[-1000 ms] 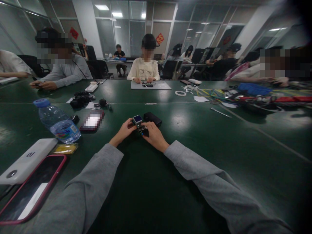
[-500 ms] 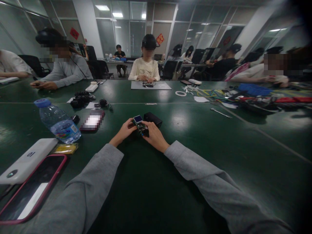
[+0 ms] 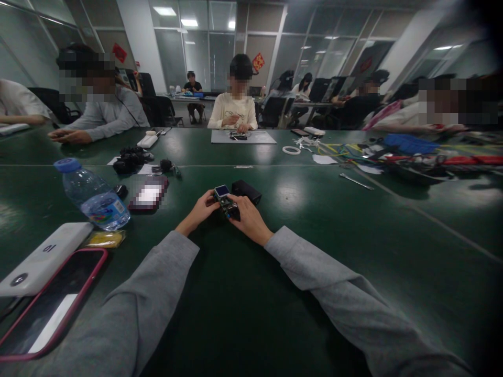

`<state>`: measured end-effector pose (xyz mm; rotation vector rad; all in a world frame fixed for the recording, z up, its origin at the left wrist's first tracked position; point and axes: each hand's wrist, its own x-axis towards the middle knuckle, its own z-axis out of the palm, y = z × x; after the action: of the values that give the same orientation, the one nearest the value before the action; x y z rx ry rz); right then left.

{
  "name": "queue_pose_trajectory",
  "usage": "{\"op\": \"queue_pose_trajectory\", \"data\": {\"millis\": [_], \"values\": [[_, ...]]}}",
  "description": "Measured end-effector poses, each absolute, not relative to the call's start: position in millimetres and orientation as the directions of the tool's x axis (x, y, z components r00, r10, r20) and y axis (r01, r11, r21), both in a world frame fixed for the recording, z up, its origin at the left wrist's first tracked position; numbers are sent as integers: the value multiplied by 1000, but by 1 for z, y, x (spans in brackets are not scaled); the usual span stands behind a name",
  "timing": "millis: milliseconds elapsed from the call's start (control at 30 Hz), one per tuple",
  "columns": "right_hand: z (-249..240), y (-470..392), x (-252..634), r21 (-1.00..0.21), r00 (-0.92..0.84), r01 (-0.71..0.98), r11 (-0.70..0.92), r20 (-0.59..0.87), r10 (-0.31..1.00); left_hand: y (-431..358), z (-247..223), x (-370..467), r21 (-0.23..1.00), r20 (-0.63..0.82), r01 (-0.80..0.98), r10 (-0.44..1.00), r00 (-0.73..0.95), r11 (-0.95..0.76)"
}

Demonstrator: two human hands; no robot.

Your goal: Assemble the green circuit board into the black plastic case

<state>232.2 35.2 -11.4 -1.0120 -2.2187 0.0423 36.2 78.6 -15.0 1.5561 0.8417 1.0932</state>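
Between my two hands is a small circuit board (image 3: 227,201) with a little screen (image 3: 222,191) at its upper end. My left hand (image 3: 203,208) grips it by the left edge, fingers closed round the side. On the opposite side my right hand (image 3: 248,215) holds the board, with the fingertips on its top near the screen. A black box (image 3: 247,191) lies on the green table (image 3: 243,293) just behind my right hand. Its lower part is hidden by my fingers. The board's underside is out of sight.
To the left are a tilted water bottle (image 3: 94,199), a phone in a red case (image 3: 55,303), a white power bank (image 3: 45,259) and a yellow packet (image 3: 106,240). A wrench (image 3: 356,181) and a cable pile (image 3: 412,157) lie to the right. A person (image 3: 232,110) sits opposite.
My hands and the circuit board stay almost in place. Across the table, the person opposite has raised one hand a little.
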Motion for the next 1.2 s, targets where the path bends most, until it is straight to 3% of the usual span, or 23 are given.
{"op": "queue_pose_trajectory", "data": {"millis": [933, 1200], "values": [[-7, 34, 231, -243, -483, 689, 683, 548, 683, 80, -17, 36, 977, 201, -1, 913, 355, -215], [-6, 33, 230, -225, -496, 695, 683, 537, 682, 81, -17, 37, 965, 254, -22, 901, 352, -263]]}}
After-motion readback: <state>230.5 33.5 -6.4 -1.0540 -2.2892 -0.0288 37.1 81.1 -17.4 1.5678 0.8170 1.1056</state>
